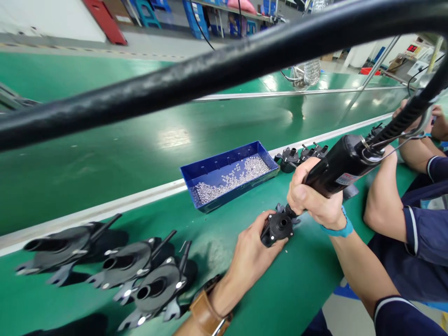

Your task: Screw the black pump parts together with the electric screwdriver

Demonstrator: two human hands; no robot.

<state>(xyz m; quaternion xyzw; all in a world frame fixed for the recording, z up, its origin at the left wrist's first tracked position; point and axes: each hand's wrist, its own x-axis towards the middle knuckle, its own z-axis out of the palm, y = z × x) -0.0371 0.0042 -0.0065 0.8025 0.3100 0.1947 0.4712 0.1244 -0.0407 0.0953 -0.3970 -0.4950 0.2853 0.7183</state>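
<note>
My left hand (254,249), with a brown strap at its wrist, grips a black round plastic housing (281,227) that has a short pipe on top and small bright screws at its rim. My right hand (311,196) is wrapped round a black power screwdriver (338,165), held at a slant. Its tip end reaches the far side of the housing; the exact contact is hidden. Just beyond my left hand lies a blue tray (199,205) of small shiny metal screws.
Several similar black housings (154,291) stand at the front left. More housings (289,158) are beside the tray's right end. A thick black hose (168,88) crosses the upper view. At the right, a co-worker's arm (385,196) is close to my right hand.
</note>
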